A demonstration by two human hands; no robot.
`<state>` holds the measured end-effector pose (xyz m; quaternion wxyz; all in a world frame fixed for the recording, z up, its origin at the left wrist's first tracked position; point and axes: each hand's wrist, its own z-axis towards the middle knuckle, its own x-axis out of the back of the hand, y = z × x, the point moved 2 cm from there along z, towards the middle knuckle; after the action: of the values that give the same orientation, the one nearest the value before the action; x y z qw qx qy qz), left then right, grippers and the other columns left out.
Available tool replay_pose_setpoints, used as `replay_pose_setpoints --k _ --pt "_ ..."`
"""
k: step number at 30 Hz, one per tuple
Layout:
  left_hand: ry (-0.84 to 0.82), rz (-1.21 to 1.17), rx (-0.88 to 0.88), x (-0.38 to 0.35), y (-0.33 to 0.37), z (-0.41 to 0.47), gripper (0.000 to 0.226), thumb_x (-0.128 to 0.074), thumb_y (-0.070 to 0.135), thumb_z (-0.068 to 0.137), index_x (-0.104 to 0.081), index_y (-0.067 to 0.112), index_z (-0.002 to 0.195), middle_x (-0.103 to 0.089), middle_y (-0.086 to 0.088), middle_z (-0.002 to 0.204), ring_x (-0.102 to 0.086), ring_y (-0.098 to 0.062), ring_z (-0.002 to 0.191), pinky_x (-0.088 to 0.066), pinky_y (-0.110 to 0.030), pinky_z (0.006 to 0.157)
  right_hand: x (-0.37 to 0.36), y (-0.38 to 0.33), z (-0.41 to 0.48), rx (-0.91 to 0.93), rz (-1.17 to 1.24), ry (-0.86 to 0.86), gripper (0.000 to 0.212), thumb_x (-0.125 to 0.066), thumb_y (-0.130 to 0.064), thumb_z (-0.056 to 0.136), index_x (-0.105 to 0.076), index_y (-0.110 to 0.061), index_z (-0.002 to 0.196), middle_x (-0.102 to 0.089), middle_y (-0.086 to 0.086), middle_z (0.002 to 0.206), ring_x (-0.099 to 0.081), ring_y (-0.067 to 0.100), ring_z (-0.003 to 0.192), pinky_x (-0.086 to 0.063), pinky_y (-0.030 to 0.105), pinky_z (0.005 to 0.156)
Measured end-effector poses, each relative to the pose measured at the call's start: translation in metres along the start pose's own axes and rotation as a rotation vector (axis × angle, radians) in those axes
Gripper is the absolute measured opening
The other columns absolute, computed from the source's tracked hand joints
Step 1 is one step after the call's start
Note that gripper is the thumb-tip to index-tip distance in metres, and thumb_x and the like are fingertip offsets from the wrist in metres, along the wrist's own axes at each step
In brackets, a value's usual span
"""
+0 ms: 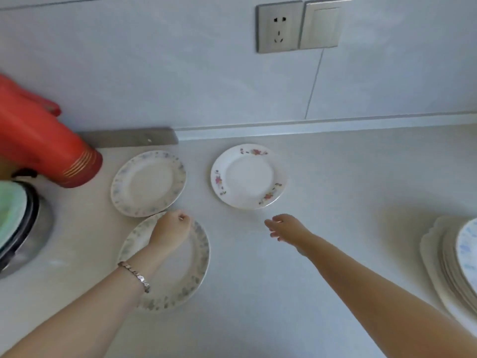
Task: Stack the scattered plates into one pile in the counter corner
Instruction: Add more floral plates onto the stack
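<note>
The left grip [171,228] is curling, fingers together, over the far rim of the near blue-rimmed plate [180,275] lying on the bench [335,189]. The right grip [284,227] is hovering apart, the pink-flowered plate [247,175] lying at its 11 o'clock.

red-flowered white plate [248,176], two blue-grey-rimmed plates [148,183], orange-red thermos [38,140]

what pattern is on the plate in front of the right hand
Red-pink flower sprigs around the rim of the white plate, in the head view.

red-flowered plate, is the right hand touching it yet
No, the right hand hovers open just short of the red-flowered plate, with bare counter between them.
</note>
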<state>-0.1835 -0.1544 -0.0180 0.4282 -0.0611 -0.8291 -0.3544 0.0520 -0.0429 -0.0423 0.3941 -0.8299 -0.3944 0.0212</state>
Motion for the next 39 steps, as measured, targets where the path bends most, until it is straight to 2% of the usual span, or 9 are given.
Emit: replay_pose_setpoints --k 4,8,14,19,24,27,30,35,39 --pt "-0.019 0.053 -0.018 0.033 -0.033 0.028 0.018 -0.046 0.012 0.084 -0.063 0.012 0.078 -0.073 -0.015 0.093 -0.066 -0.033 0.09 -0.048 -0.033 0.074 -0.064 -0.034 0.039 -0.221 0.922 0.077 0.045 -0.057 -0.02 0.091 -0.045 -0.006 0.132 -0.054 0.01 0.119 -0.054 0.023 0.116 -0.041 0.032 0.098" --pt "-0.101 0.124 -0.129 0.042 -0.044 0.042 0.018 -0.044 0.013 0.088 -0.062 0.013 0.083 -0.071 -0.013 0.1 -0.064 -0.031 0.098 -0.048 -0.035 0.08 -0.087 -0.049 0.069 -0.284 1.257 0.242 0.046 -0.055 -0.016 0.092 -0.043 -0.013 0.136 -0.052 0.007 0.137 -0.051 0.022 0.125 -0.042 0.032 0.104" --pt "-0.354 0.374 -0.421 0.03 -0.033 0.058 0.032 -0.05 0.021 0.092 -0.054 0.012 0.122 -0.058 -0.005 0.126 -0.055 -0.022 0.116 -0.041 -0.028 0.095 -0.084 -0.053 0.067 -0.222 1.228 0.341 0.039 -0.04 0.004 0.095 -0.042 0.001 0.134 -0.051 0.018 0.136 -0.05 0.032 0.124 -0.044 0.041 0.1" --pt "-0.583 0.803 -0.587 -0.002 -0.023 0.079 0.055 -0.06 0.042 0.084 -0.046 0.017 0.131 -0.049 -0.004 0.135 -0.047 -0.023 0.124 -0.037 -0.031 0.102 -0.067 -0.026 0.031 -0.161 1.273 0.302 0.025 -0.042 0.007 0.093 -0.051 -0.001 0.115 -0.07 0.011 0.085 -0.068 0.023 0.073 -0.057 0.026 0.047" --pt "-0.766 0.933 -0.558 -0.018 -0.017 0.093 0.034 -0.06 0.053 0.081 -0.057 0.02 0.089 -0.061 0.0 0.095 -0.052 -0.022 0.089 -0.038 -0.027 0.066 -0.043 0.009 -0.005 -0.107 1.176 0.335 0.014 -0.045 0.007 0.091 -0.052 -0.002 0.082 -0.072 0.008 0.063 -0.07 0.013 0.052 -0.056 0.025 0.047" --pt "-0.861 0.873 -0.552 -0.02 -0.012 0.091 0.048 -0.066 0.051 0.077 -0.032 0.021 0.061 -0.038 0.007 0.063 -0.039 -0.015 0.06 -0.023 -0.024 0.048 -0.03 0.028 -0.025 -0.08 1.085 0.374 0.01 -0.047 0.005 0.09 -0.053 -0.003 0.086 -0.069 0.013 0.075 -0.07 0.013 0.054 -0.056 0.025 0.048" --pt "-0.908 0.894 -0.644 -0.021 -0.005 0.084 0.05 -0.066 0.051 0.077 -0.03 0.021 0.059 -0.036 0.006 0.06 -0.038 -0.018 0.062 -0.022 -0.025 0.048 -0.022 0.047 -0.044 -0.09 1.037 0.397 0.009 -0.048 0.005 0.09 -0.053 -0.002 0.089 -0.064 0.015 0.086 -0.071 0.014 0.056 -0.058 0.025 0.051" --pt "-0.95 0.829 -0.701 -0.016 0.007 0.076 0.045 -0.069 0.047 0.076 -0.035 0.023 0.058 -0.042 0.004 0.065 -0.039 -0.017 0.063 -0.025 -0.027 0.054 -0.013 0.074 -0.072 -0.087 1.064 0.428 0.007 -0.05 0.005 0.087 -0.054 -0.001 0.09 -0.072 0.006 0.066 -0.071 0.015 0.056 -0.056 0.024 0.049" --pt "-0.772 0.555 -0.727 0.002 0.031 0.075 0.047 -0.071 0.042 0.076 -0.034 0.022 0.055 -0.033 0.005 0.055 -0.028 -0.012 0.053 -0.021 -0.028 0.052 0.005 0.086 -0.098 -0.013 1.064 0.46 0.021 -0.066 -0.001 0.07 -0.052 -0.003 0.086 -0.073 0.002 0.061 -0.071 0.015 0.055 -0.056 0.024 0.049"
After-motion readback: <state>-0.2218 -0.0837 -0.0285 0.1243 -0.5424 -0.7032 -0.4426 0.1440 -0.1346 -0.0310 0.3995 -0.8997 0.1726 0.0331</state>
